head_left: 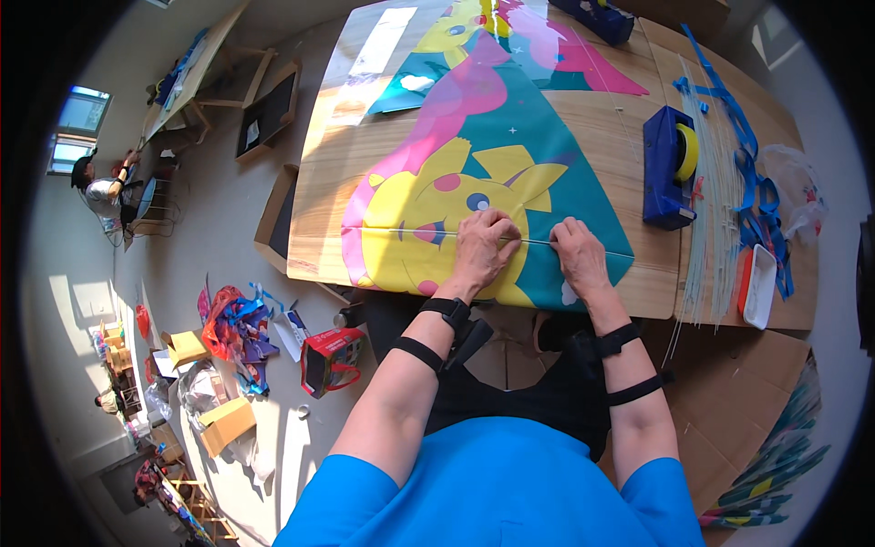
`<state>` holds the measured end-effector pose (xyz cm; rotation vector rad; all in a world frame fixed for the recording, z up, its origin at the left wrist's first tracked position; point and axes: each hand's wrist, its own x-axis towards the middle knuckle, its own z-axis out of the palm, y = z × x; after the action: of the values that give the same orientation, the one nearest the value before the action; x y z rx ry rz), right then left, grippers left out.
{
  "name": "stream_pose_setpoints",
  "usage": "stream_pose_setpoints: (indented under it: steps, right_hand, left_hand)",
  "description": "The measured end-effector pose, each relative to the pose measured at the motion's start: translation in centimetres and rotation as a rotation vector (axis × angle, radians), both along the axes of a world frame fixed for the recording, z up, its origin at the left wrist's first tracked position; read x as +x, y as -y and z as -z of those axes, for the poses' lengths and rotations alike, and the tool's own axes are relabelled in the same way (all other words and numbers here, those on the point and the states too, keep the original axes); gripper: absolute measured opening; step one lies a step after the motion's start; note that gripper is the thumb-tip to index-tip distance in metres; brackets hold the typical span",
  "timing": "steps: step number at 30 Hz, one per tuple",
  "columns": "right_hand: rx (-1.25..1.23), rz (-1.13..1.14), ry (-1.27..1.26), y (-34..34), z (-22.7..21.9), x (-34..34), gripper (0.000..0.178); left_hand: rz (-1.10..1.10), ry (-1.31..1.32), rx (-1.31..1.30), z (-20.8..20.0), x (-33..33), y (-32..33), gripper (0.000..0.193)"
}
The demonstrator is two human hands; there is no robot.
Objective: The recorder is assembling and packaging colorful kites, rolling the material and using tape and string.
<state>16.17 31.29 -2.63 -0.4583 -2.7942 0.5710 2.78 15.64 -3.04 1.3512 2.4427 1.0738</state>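
A kite sail (547, 137) of printed fabric lies flat on the wooden table, teal and pink with a large yellow cartoon face. Across its near part runs a thin pale rod (540, 241), roughly level from left to right. My left hand (483, 251) bends over the yellow face, thumb and fingers pinched on the rod. A short way to the right, my right hand (581, 255) pinches the same rod above the teal part. The exact contact under the fingertips is partly hidden.
A blue tape dispenser (663, 173) with yellow tape stands right of the kite. Beyond it lie several thin white rods (715, 219), blue ribbon (752, 182) and a white tray (758, 287). Another printed sail (447, 41) covers the far table. Cardboard boxes (228, 426) sit on the left floor.
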Motion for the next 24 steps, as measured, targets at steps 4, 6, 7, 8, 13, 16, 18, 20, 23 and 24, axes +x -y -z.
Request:
stream_pose_setpoints:
  steps: [4, 6, 7, 8, 13, 16, 18, 20, 23, 24]
  right_hand:
    - [-0.008, 0.000, -0.036, -0.38, 0.14, 0.29, 0.006]
    - [0.017, 0.010, -0.030, -0.47, 0.25, 0.35, 0.005]
    - [0.014, -0.003, -0.035, -0.29, 0.44, 0.11, 0.004]
    - [0.013, -0.013, -0.042, -0.13, 0.67, -0.13, 0.003]
    - [0.028, 0.026, -0.009, -0.11, 0.42, 0.07, 0.003]
    - [0.041, 0.032, -0.021, -0.14, 0.61, 0.17, 0.004]
    - [0.041, 0.032, -0.030, -0.10, 0.55, 0.21, 0.004]
    - [0.043, 0.030, -0.038, -0.08, 0.55, 0.15, 0.003]
    - [0.046, 0.026, -0.048, -0.05, 0.64, 0.01, 0.003]
    - [0.047, 0.026, -0.050, -0.04, 0.67, -0.02, 0.003]
  left_hand:
    - [0.027, -0.013, 0.000, -0.27, -0.19, -0.48, 0.013]
    - [0.051, 0.031, -0.012, -0.45, -0.07, -0.77, 0.014]
    - [0.040, 0.006, -0.015, -0.51, -0.12, -0.45, 0.014]
    - [0.043, -0.003, -0.007, -0.20, -0.28, -0.17, 0.014]
    - [0.067, 0.010, -0.016, 0.18, -0.35, -0.45, 0.014]
    - [0.076, 0.009, -0.022, -0.07, -0.32, -0.61, 0.015]
    - [0.078, -0.003, -0.019, -0.19, -0.23, -0.60, 0.016]
    - [0.071, 0.002, -0.035, -0.22, -0.26, -0.54, 0.017]
    - [0.073, 0.018, -0.041, -0.18, -0.35, -0.44, 0.018]
    - [0.076, 0.024, -0.039, -0.19, -0.37, -0.45, 0.018]
